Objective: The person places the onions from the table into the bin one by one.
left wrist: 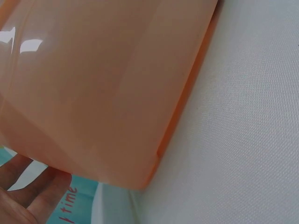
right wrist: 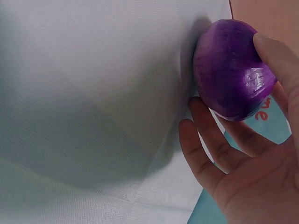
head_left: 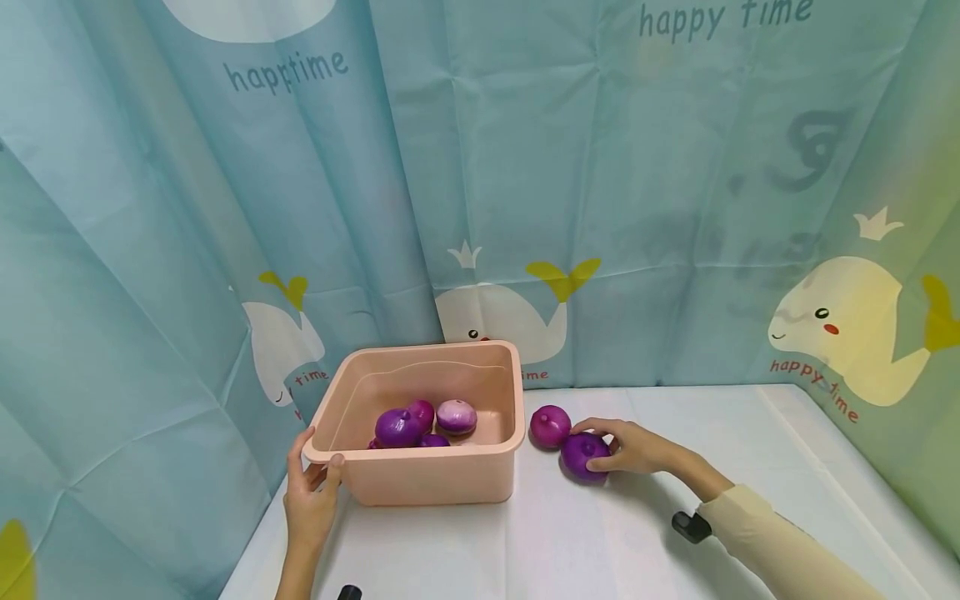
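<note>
My left hand (head_left: 311, 498) holds the near left corner of a pink plastic bin (head_left: 435, 482), thumb over the rim and fingers along its left side. In the left wrist view those fingers (left wrist: 50, 191) show beside the bin wall (left wrist: 103, 93). Inside the bin lie several purple onions (head_left: 398, 428), one of them paler (head_left: 456, 417). Right of the bin, my right hand (head_left: 633, 447) grips a dark purple onion (head_left: 583, 457) between thumb and fingers, close over the table. The right wrist view shows this onion (right wrist: 231, 70) with the thumb across its top.
A magenta onion (head_left: 551, 427) sits between the bin and the held onion. White cloth covers the table (head_left: 600, 550). Behind it hangs a blue curtain (head_left: 510, 183) printed with whales, its lower edge close to the back of the bin.
</note>
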The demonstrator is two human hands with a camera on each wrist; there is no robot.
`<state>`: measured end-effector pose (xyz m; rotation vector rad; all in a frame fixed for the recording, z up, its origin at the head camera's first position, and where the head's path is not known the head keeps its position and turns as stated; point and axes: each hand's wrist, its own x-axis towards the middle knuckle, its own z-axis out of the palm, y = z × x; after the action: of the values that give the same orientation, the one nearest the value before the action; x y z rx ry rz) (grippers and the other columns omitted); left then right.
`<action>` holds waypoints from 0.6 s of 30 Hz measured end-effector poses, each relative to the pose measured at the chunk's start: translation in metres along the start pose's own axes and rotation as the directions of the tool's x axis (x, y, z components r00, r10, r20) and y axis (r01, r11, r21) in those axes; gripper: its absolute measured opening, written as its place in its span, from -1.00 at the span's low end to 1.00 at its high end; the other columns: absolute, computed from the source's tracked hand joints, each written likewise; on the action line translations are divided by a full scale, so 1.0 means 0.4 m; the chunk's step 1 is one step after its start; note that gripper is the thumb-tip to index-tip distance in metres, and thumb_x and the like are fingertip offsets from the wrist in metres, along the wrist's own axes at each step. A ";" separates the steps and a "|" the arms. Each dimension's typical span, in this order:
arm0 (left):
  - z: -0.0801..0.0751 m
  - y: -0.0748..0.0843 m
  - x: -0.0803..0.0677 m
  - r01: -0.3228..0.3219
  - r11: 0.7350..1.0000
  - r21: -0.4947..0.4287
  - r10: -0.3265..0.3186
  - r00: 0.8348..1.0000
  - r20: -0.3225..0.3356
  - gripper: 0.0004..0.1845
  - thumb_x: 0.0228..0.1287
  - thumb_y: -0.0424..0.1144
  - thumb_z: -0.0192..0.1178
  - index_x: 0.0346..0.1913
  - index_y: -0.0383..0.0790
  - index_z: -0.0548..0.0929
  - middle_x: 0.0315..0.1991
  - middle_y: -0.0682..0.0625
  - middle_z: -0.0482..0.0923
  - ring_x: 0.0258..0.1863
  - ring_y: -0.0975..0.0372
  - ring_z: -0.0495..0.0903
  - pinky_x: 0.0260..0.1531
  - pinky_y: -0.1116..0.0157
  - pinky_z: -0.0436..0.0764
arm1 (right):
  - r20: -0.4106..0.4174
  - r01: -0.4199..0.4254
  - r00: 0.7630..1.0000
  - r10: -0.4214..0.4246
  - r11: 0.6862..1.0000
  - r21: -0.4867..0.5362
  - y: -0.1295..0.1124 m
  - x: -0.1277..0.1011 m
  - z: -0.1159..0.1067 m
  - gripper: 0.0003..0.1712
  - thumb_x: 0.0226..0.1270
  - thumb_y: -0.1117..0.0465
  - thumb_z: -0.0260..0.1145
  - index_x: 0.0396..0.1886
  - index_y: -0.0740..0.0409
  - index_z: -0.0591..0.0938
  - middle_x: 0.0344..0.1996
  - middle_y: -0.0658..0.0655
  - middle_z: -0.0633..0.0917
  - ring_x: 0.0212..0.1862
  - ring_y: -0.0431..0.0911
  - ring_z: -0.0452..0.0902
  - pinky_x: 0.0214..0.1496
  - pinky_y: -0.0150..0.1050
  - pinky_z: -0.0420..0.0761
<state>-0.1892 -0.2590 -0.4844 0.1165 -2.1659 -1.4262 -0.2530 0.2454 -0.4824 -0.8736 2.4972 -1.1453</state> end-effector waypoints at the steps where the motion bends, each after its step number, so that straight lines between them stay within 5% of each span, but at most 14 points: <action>1: 0.000 0.000 0.000 -0.001 1.000 0.002 0.001 1.000 0.001 -0.30 0.51 -0.26 0.21 0.59 -0.01 0.17 0.49 -0.32 0.30 0.23 -0.28 0.51 -0.16 0.72 0.46 | 0.001 -0.001 1.000 0.001 1.000 -0.007 0.002 0.001 0.000 -0.43 0.37 0.13 0.46 0.33 0.07 0.53 0.07 0.26 0.61 -0.35 -0.11 0.68 -0.14 -0.27 0.59; 18: 0.000 -0.002 -0.001 0.011 1.000 0.004 -0.011 1.000 0.010 -0.30 0.52 -0.23 0.21 0.59 0.02 0.16 0.50 -0.31 0.28 0.26 -0.26 0.50 -0.17 0.74 0.43 | 0.006 0.029 1.000 -0.029 0.999 -0.027 0.003 0.007 -0.007 -0.45 0.34 0.11 0.49 0.28 0.06 0.56 0.01 0.22 0.62 -0.31 -0.17 0.66 -0.14 -0.28 0.64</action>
<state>-0.1890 -0.2592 -0.4851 0.1225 -2.1794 -1.4320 -0.2569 0.2460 -0.4813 -0.9216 2.5091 -1.1184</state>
